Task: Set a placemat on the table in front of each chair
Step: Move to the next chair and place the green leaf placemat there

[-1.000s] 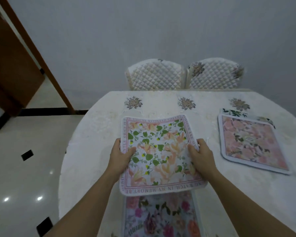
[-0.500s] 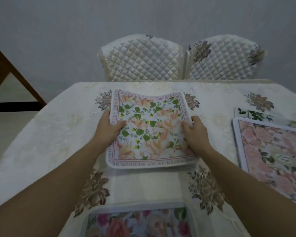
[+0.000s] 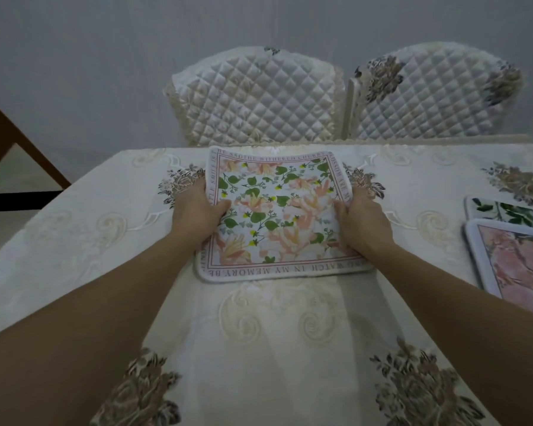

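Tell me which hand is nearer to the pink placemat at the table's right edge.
Right. The right hand grips the leafy placemat's right side, apart from the pink placemat; the left hand grips its left side, farther away.

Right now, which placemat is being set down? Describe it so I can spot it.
On the far side of the table, before the left quilted chair, lies the leafy placemat, held by left hand and right hand. Only it has a lettered border.
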Available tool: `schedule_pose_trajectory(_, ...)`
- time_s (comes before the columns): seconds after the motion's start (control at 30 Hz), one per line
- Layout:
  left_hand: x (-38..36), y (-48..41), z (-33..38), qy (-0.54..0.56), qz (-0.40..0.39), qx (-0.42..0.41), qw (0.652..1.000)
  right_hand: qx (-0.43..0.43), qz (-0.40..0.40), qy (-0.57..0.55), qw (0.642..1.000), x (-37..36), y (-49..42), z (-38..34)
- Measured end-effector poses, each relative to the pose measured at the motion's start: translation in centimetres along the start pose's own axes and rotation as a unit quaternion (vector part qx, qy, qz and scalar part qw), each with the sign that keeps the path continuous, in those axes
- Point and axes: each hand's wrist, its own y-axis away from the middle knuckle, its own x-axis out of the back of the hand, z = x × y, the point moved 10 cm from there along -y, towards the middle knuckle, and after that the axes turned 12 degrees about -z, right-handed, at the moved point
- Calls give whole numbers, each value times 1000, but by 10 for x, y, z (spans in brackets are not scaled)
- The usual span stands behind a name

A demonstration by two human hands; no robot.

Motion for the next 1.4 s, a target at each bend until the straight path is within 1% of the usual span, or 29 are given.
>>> schedule_pose_trajectory(0.07, 0, 0, -3, -37, 11, 2, 999, 1, 16, 57, 998, 1, 2, -1)
schedule_pose_trajectory(0.17, 2, 1, -7, -91, 21, 7, 996, -11, 42, 164, 986, 1, 4, -1)
schedule_pose_trajectory(0.23, 2, 1, -10, -140, 30, 18, 990, -24, 58, 203, 977, 1, 7, 0)
schedule_pose_trajectory(0.33, -1, 5, -11, -236, 39, 59, 969, -42, 71, 241, 967, -1, 13, 4)
schedule_pose_trajectory(0.37, 1, 10, -6, -266, 57, 58, 960, -50, 77, 246, 965, 1, 17, 5)
schedule_pose_trajectory(0.4, 2, 16, 2, -298, 79, 39, 950, -49, 89, 257, 961, 3, 21, 3)
schedule_pose_trajectory(0.43, 2, 22, 13, -326, 99, 6, 940, -28, 110, 276, 954, 5, 25, -5)
schedule_pose_trajectory(0.47, -3, 27, 24, -340, 109, -35, 933, 12, 121, 292, 949, 5, 27, -17)
schedule_pose_trajectory(0.5, -11, 33, 37, -343, 102, -79, 930, 67, 115, 298, 945, -1, 28, -33)
schedule_pose_trajectory(0.57, -43, 41, 67, -325, 41, -161, 931, 189, 59, 266, 943, -26, 29, -68)
schedule_pose_trajectory(0.6, -63, 44, 78, -313, -3, -187, 931, 234, 24, 236, 943, -41, 30, -84)
schedule_pose_trajectory(0.63, -82, 44, 83, -300, -51, -194, 933, 258, -13, 214, 942, -56, 29, -96)
schedule_pose_trajectory(0.67, -96, 43, 81, -291, -90, -187, 934, 260, -47, 199, 944, -71, 24, -100)
schedule_pose_trajectory(0.7, -102, 39, 76, -294, -112, -178, 932, 250, -68, 195, 946, -80, 19, -98)
schedule_pose_trajectory(0.73, -103, 34, 69, -310, -116, -172, 928, 240, -72, 202, 947, -83, 13, -93)
schedule_pose_trajectory(0.8, -94, 24, 51, -341, -122, -160, 918, 226, -77, 228, 944, -77, 5, -78)
schedule_pose_trajectory(0.93, -68, 12, 20, -362, -123, -110, 917, 184, -111, 246, 945, -60, -6, -43)
schedule_pose_trajectory(1.1, -55, 23, 7, -366, -124, -86, 918, 150, -116, 230, 954, -48, -1, -19)
schedule_pose_trajectory(1.23, -40, 40, 4, -417, -108, -69, 900, 117, -145, 231, 955, -33, 8, 6)
schedule_pose_trajectory(1.3, -31, 56, 7, -417, -102, -61, 901, 89, -141, 208, 964, -19, 17, 15)
schedule_pose_trajectory(1.4, -21, 87, 20, -395, -86, -81, 911, 91, -83, 155, 980, 14, 47, 12)
